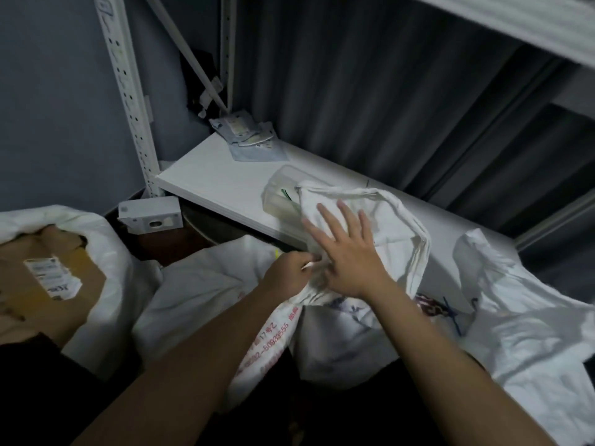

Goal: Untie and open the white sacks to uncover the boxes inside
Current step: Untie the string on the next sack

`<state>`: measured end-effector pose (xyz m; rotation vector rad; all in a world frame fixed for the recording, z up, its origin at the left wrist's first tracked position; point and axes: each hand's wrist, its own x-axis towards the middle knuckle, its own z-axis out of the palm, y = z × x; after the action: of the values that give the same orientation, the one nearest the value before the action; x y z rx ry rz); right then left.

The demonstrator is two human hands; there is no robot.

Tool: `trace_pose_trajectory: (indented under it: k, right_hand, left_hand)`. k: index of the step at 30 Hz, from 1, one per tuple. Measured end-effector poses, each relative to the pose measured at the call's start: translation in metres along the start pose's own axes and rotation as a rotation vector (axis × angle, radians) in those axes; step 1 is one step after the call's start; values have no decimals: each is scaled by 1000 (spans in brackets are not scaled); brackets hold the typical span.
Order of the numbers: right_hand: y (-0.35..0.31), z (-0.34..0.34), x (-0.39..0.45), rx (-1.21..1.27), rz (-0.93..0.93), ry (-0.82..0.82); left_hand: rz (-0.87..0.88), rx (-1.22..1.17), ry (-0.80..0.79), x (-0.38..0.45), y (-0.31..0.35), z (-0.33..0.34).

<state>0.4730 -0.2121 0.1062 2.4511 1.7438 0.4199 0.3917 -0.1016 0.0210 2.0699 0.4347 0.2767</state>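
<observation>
A white sack (380,336) stands in front of me, its bunched neck flopped up onto the shelf edge. My left hand (291,272) pinches a thin white tie at the gathered neck. My right hand (346,249) lies on the sack's folded top with fingers spread and straight. To the left a second white sack (106,239) stands open around a brown cardboard box (42,284) with a white label. Another white sack (199,284) with red print lies under my left arm. What the middle sack holds is hidden.
A low white shelf board (222,178) runs behind the sacks, carrying a clear plastic tub (280,191) and flat packets (248,136). A crumpled white sack (528,317) lies at the right. A white perforated rack post (128,91) and a small white box (149,214) stand at the left.
</observation>
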Motion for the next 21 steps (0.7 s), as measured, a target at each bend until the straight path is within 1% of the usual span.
trace_pose_trajectory:
  k: [1,2,3,4,6,7,8,9,10,11,12,13,14,15,17,18,19,21]
  right_hand:
    - [6,-5,-1,-71,-55,-297]
    - [11,-8,-4,-138,-63,-578]
    - [16,-9,-9,-185,-53,-781]
    - [19,-7,-16,-192,-26,-901]
    - [14,-8,-28,-168,22,-998]
    - [9,-9,-36,-207,8,-1009]
    - [5,-3,-45,-283,-45,-938]
    - [0,0,-51,-406,-155,-764]
    - [-1,4,-51,-493,-265,-546]
    - [-2,1,-49,-564,-331,-324]
    - [0,-1,-49,-654,-332,-184]
    - [5,-4,-50,-757,-309,-188]
    - [15,-4,-50,-896,-331,-297]
    - [26,-4,-47,-974,-324,-412]
    - [40,3,-45,-1036,-196,-598]
    - [43,7,-49,-1083,-165,-618]
    - [43,14,-55,-1122,-172,-632]
    - [39,33,-70,-1135,-271,-660]
  left_hand:
    - [11,-3,-54,-8,-1,6]
    - [0,-10,-101,-17,0,10]
    - [-10,-18,-134,-25,-2,15]
    - [-25,5,-170,-32,-5,18]
    - [-30,119,-250,-47,-11,25]
    - [-19,190,-283,-54,-14,28]
    - [-3,252,-302,-61,-13,29]
    - [32,291,-297,-66,-12,32]
    - [64,317,-293,-70,-10,35]
    - [92,334,-301,-73,-7,39]
    - [100,354,-313,-75,-3,41]
    - [106,375,-316,-76,-2,43]
    - [106,402,-314,-77,-1,45]
    - [112,422,-300,-78,-1,46]
    - [139,460,-247,-81,-3,47]
    - [154,502,-244,-82,-2,47]
    - [176,554,-259,-84,-2,47]
    - [199,635,-309,-88,0,48]
